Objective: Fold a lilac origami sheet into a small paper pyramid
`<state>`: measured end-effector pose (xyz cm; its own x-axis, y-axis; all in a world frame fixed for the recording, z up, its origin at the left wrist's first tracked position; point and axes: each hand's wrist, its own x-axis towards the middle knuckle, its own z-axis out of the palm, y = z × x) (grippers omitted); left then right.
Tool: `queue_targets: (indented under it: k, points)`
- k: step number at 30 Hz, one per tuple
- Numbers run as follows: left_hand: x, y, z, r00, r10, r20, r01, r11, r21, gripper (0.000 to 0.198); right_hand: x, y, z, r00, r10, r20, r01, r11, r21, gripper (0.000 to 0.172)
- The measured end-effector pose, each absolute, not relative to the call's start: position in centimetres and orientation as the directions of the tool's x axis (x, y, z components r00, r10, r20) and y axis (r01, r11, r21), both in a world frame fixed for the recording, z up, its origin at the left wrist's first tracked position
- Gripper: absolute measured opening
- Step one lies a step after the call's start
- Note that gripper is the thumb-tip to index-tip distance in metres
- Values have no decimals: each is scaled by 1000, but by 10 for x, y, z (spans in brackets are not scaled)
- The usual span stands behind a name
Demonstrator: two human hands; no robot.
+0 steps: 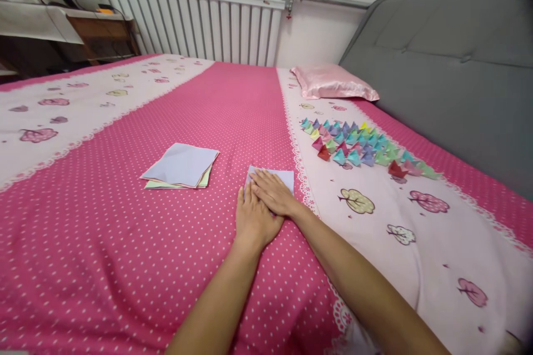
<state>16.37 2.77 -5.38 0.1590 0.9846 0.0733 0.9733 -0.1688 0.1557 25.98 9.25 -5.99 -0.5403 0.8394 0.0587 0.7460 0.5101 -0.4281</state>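
Observation:
A lilac sheet of paper [285, 176] lies on the pink dotted bedspread, mostly covered by my hands. My left hand [255, 216] rests flat on its near left part, fingers stretched out and pointing away from me. Over the left hand's fingers lies my right hand [272, 193], also flat, its fingertips reaching the paper's upper left. Whether the sheet is folded beneath my palms is hidden. To the left sits a loose stack of square paper [181, 165], lilac on top with pale green showing below.
Several rows of small folded paper boats [353, 141] in many colours stand to the right. Behind them are a pink satin pillow [333, 82] and a grey padded headboard [449, 55]. A white radiator [195, 22] lines the far wall; a desk [100, 30] stands at far left.

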Motion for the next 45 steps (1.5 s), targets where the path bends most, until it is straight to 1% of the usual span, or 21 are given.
queue_targets:
  k: [6, 12, 17, 22, 26, 29, 30, 32, 34, 36, 38, 39, 42, 44, 45]
  points:
    - [161, 26, -56, 154, 985, 81, 974, -165, 159, 87, 264, 100, -67, -475, 878, 59, 820, 466, -332, 61]
    - [160, 25, -54, 139, 988, 68, 976, -148, 157, 97, 282, 97, -70, -367, 928, 69, 895, 373, -244, 66]
    - [157, 24, -57, 124, 988, 95, 978, -138, 159, 101, 302, 90, -73, -280, 955, 96, 924, 295, -244, 65]
    - [151, 21, -57, 101, 990, 97, 980, -116, 162, 104, 313, 84, -77, -204, 963, 175, 935, 245, -257, 57]
    - [144, 17, -53, 83, 992, 92, 982, -97, 161, 105, 316, 85, -78, -146, 961, 236, 922, 219, -319, 55]
    - [137, 14, -50, 86, 990, 112, 979, -105, 173, 98, 323, 88, -77, -119, 944, 309, 856, 255, -449, 56]
    - [134, 14, -49, 88, 988, 124, 976, -110, 186, 92, 326, 90, -76, -100, 935, 341, 812, 275, -515, 57]
    - [129, 16, -47, 107, 981, 162, 963, -142, 230, 72, 332, 92, -75, -38, 917, 396, 683, 313, -660, 57]
    - [123, 19, -46, 144, 966, 214, 929, -207, 308, 53, 338, 93, -74, 19, 910, 414, 530, 342, -776, 58]
    - [118, 24, -46, 174, 948, 265, 874, -273, 401, 49, 341, 92, -73, 14, 917, 399, 418, 357, -835, 60]
    - [115, 28, -47, 194, 934, 300, 821, -323, 471, 53, 344, 89, -70, -66, 929, 365, 399, 360, -843, 62]
    - [114, 30, -48, 211, 925, 315, 801, -348, 486, 55, 345, 88, -67, -127, 932, 341, 430, 361, -828, 62]
    - [114, 35, -51, 266, 895, 358, 776, -419, 471, 58, 347, 83, -59, -278, 924, 263, 531, 376, -760, 61]
    - [115, 38, -53, 271, 884, 380, 775, -435, 458, 55, 349, 81, -55, -325, 917, 230, 547, 381, -745, 58]
    - [115, 40, -54, 264, 882, 391, 773, -435, 461, 49, 350, 81, -53, -333, 917, 219, 550, 378, -745, 56]
